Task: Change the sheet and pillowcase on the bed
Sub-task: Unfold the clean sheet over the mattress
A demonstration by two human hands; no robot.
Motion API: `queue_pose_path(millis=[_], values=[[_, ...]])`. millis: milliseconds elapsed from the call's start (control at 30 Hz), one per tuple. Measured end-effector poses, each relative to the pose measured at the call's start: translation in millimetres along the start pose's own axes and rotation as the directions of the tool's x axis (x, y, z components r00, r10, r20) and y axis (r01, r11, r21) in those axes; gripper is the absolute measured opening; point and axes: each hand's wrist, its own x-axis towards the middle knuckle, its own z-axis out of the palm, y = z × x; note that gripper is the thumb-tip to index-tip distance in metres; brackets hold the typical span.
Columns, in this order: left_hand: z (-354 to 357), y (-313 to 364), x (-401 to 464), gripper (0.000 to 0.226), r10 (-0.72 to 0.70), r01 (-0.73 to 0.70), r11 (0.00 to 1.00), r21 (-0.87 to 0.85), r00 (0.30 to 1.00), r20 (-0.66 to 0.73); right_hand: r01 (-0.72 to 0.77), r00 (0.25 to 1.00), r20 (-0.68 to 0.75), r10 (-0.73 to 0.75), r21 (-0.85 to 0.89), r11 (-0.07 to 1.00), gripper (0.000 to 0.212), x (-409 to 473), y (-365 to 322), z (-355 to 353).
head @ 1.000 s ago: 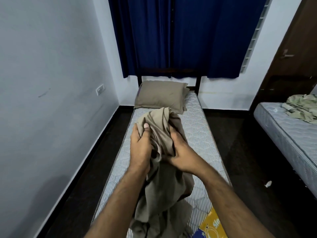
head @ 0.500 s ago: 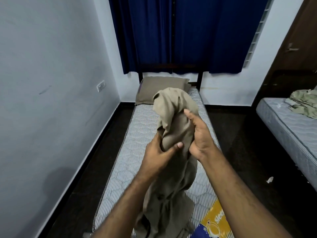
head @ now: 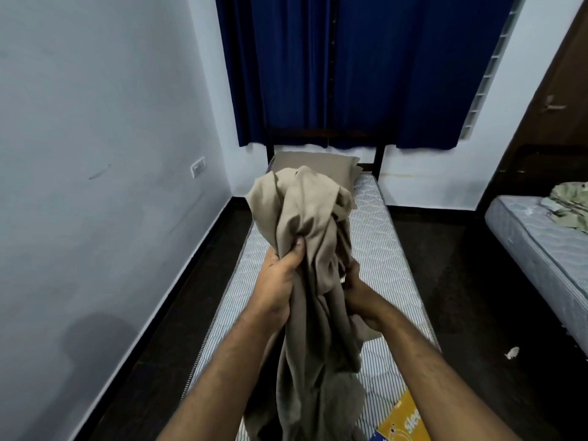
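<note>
Head view, looking down the length of a narrow bed (head: 378,249).

Left hand (head: 280,281): fingers curled into the bunched tan sheet (head: 305,218), thumb pressed against the cloth on the near side. Firm grip.

Right hand (head: 358,286): lower and to the right, fingers curled into folds of the same sheet; fingertips partly hidden by cloth, grip evident.

Sheet: gathered into a crumpled mass, raised above the mattress between both hands. Upper part bulging above the left hand, blocking much of the pillow (head: 340,167). Lower part hanging down between the forearms toward the foot of the bed; whether touching the mattress there, cannot tell.

Mattress bare, striped and quilted. Pillow in tan case at the head end, against the dark bed frame.

Surroundings: dark blue curtain (head: 350,71) on the far wall above the headboard. White wall on the left with a switch plate (head: 198,167). Second mattress (head: 534,249) at right, crumpled greenish cloth (head: 569,205) lying on it. Dark floor between the beds, small white scrap (head: 511,352) on it. Yellow label (head: 404,421) at the near corner of the mattress.
</note>
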Motion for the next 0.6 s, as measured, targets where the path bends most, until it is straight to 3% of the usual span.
queue_pose_path(millis=[67, 133, 233, 267, 367, 500, 600], values=[[-1, 4, 1, 0.015, -0.052, 0.053, 0.993, -0.108, 0.999, 0.008, -0.086, 0.996, 0.02, 0.089, -0.116, 0.99, 0.089, 9, 8, -2], [-2, 9, 3, 0.018, -0.076, 0.076, 0.986, -0.151, 0.997, 0.001, -0.144, 0.988, 0.021, 0.155, -0.258, 0.955, 0.061, 16, 10, -2], [-1, 16, 7, 0.021, -0.072, 0.072, 0.984, -0.161, 0.997, 0.008, -0.187, 0.981, -0.003, 0.194, -0.278, 0.942, 0.02, 21, -8, -1], [-1, 18, 8, 0.023, -0.06, 0.06, 0.985, -0.159, 0.998, 0.005, -0.178, 0.984, -0.057, 0.169, -0.275, 0.945, 0.017, 26, -15, -3], [2, 23, 10, 0.037, -0.033, 0.032, 0.987, -0.157, 0.999, -0.008, -0.037, 0.953, -0.288, -0.096, -0.425, 0.904, 0.039, 43, -47, -23], [2, 24, 17, 0.047, 0.0, 0.0, 0.994, -0.111, 1.0, 0.005, 0.134, 0.912, -0.314, -0.264, -0.381, 0.915, 0.049, 60, -118, -42], [1, 29, 21, 0.046, -0.021, 0.021, 1.0, -0.018, 1.0, 0.014, 0.342, 0.814, -0.335, -0.475, -0.385, 0.857, 0.027, 39, -182, -35]])
